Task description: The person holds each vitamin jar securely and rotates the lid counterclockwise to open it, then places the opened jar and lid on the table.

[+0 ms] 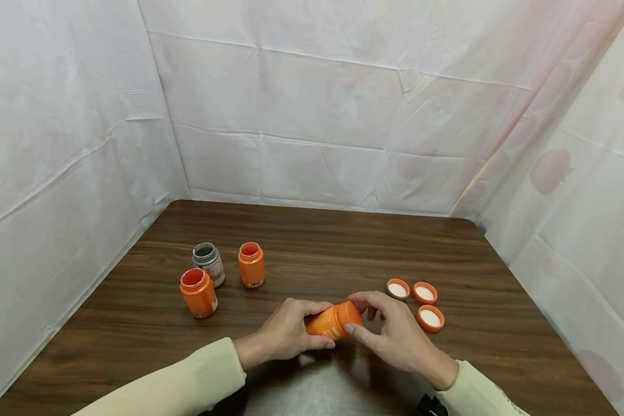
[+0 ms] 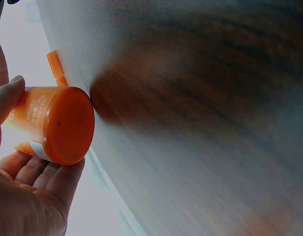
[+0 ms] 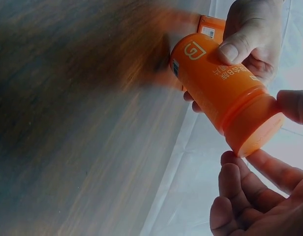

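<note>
An orange pill bottle [image 1: 324, 325] lies tilted on its side above the front middle of the table, its orange cap [image 1: 348, 313] toward the right. My left hand [image 1: 291, 330] grips the body, thumb on one side and fingers on the other. The bottle's base faces the camera in the left wrist view. My right hand [image 1: 395, 332] pinches the cap between thumb and fingertips, the remaining fingers curved loosely below. In the right wrist view the cap [image 3: 255, 125] sits on the bottle's neck, with white print on the body [image 3: 210, 73].
At the left stand three uncapped bottles: a grey one [image 1: 215, 270], an orange one [image 1: 200, 299] in front of it, and another orange one [image 1: 252, 270]. Right of my right hand lie three upturned caps with white liners, including a front one [image 1: 430, 318]. White sheets [image 1: 312, 104] surround the table.
</note>
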The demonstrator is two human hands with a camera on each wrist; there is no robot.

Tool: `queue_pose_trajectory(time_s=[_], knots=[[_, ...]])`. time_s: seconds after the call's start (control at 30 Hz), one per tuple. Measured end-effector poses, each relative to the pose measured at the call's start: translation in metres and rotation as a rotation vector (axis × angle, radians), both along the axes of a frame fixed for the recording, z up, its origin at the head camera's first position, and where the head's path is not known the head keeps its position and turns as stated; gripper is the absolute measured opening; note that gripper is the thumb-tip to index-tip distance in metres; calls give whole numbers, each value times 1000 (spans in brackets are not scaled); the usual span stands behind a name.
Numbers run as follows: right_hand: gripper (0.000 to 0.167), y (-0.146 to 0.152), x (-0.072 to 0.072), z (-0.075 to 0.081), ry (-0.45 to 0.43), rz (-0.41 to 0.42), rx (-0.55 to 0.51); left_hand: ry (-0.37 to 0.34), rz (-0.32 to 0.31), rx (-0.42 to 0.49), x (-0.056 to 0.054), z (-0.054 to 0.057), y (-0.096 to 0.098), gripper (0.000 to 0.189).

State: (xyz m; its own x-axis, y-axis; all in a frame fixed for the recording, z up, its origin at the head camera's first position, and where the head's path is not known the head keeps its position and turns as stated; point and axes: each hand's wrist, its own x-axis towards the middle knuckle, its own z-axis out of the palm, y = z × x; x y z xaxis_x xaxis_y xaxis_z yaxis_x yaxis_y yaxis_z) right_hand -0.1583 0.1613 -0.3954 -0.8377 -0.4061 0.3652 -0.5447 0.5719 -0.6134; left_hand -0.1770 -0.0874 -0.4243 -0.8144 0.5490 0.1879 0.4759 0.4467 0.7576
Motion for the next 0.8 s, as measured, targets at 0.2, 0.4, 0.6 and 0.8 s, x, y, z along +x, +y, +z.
queue_pose_trajectory(time_s=[0.2,0.4,0.6,0.8], knots=[[44,1,-1,1,45,33,3,1,1,0,0,0,0,50],[50,2,-1,1,68,74,6,3,1,-8,0,-1,0,50],[59,3,0,1,84,112,-19,0,-2,-6,0,0,0,51],[66,2,0,1,90,169,-75,4,-2,-4,0,0,0,50]])
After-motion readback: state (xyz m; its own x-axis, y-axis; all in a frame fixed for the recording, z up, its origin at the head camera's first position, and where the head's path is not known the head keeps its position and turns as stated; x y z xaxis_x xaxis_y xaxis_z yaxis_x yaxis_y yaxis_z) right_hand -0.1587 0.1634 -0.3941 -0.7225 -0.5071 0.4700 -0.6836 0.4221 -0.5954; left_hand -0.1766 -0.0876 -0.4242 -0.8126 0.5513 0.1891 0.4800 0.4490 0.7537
